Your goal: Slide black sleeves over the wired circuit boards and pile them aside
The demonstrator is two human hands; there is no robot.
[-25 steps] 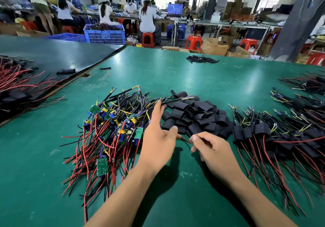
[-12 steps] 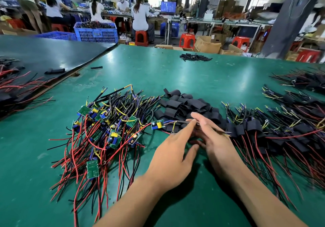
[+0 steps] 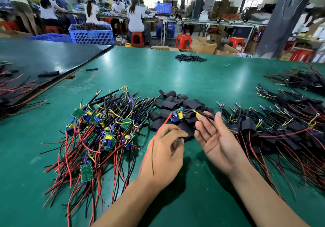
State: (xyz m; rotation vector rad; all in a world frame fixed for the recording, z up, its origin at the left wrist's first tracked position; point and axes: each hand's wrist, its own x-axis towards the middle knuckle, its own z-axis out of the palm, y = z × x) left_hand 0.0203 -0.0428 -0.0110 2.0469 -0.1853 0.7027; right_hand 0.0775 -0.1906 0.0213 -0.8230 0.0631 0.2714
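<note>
One wired circuit board [image 3: 176,115] hangs lifted above the heap of black sleeves [image 3: 177,103] on the green table [image 3: 175,75]. My left hand [image 3: 165,149] pinches its red and black wires, fingers curled. My right hand [image 3: 216,138] lies palm up with relaxed fingers, and the board's black and yellow leads run past its fingertips. The pile of bare boards with red and black wires [image 3: 105,126] lies left of my hands. Sleeved boards [image 3: 272,130] are heaped to the right.
A black mat [image 3: 52,56] covers the table's far left, with red-wired bundles [image 3: 10,93] at its edge. A small sleeve heap [image 3: 190,57] lies far back; more wired bundles [image 3: 299,80] at far right. Beyond the table are blue crates [image 3: 91,34], stools and seated people.
My left hand has drawn one board out of the left pile and raised it over the sleeves. My right hand has turned palm up and spread its fingers.
</note>
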